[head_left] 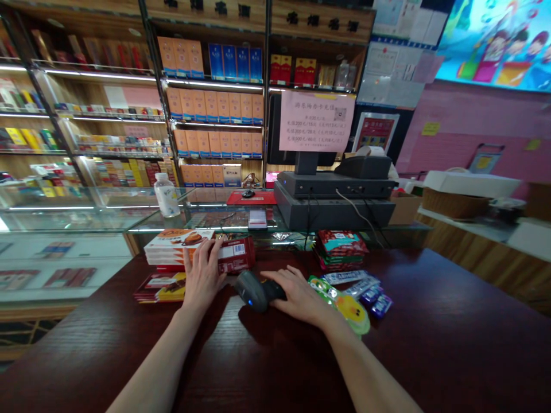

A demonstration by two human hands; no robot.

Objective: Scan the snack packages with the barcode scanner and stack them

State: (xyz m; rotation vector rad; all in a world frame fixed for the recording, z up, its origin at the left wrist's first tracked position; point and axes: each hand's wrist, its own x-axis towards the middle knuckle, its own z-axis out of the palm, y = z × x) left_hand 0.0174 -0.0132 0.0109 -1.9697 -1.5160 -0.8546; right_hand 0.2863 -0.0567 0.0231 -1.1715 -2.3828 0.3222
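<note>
My left hand (201, 276) grips the left end of a dark red snack packet (235, 256), its white barcode label showing. Beside that hand are a stack of white and orange snack boxes (172, 248) and a pile of red and yellow packets (161, 287). In my right hand (295, 292) is a dark grey barcode scanner (253, 291), its head tilted near the packet and a blue light lit on it. Right of this hand lie a green packet with a yellow duck face (353, 311), blue and white candy sticks (344, 277) and small purple packs (381, 305).
A stack of red and green packets (342, 248) sits farther back on the brown table (224, 367). Behind it, a glass counter bears a cash register (336, 198), a phone (257, 219) and a bottle (167, 196). Shelves of boxed goods (215, 106) line the wall.
</note>
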